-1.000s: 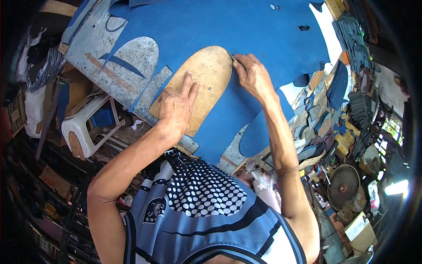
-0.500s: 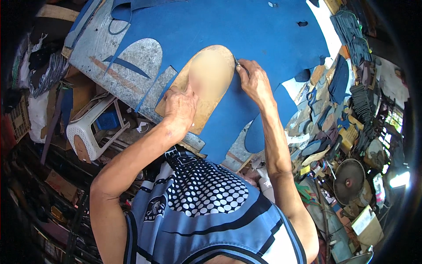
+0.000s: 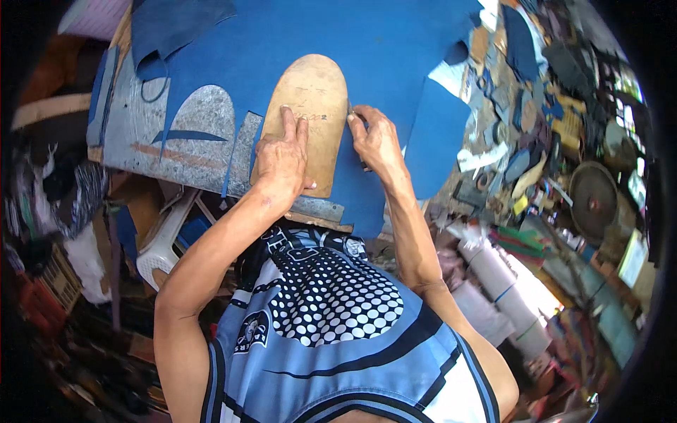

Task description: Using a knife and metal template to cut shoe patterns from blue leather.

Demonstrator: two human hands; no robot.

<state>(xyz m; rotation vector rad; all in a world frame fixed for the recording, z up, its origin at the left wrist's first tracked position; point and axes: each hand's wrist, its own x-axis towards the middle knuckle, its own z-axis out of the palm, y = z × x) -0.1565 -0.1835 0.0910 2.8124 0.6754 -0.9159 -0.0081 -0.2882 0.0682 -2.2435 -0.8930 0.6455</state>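
Observation:
A tan rounded-top template (image 3: 314, 81) lies flat on a large blue sheet (image 3: 381, 42). My left hand (image 3: 281, 158) presses on its lower left part, with the index and middle fingers stretched out across it. At the template's right edge, my right hand (image 3: 376, 137) has its fingers closed round a slim knife (image 3: 350, 110). The knife's tip meets the blue sheet beside the template. Most of the knife is hidden in the hand; a dark end shows below the palm.
Left of the template, a rounded cut-out in the sheet bares the grey tabletop (image 3: 204, 113). A dark blue loose piece (image 3: 176, 25) lies at the far left. A white plastic stool (image 3: 159, 257) stands below the table. Many scraps and a fan (image 3: 594, 197) are on the right.
My right hand and the knife have moved down along the template's right edge, toward me. My left hand's fingers are now stretched out on the template. The whole view has turned somewhat.

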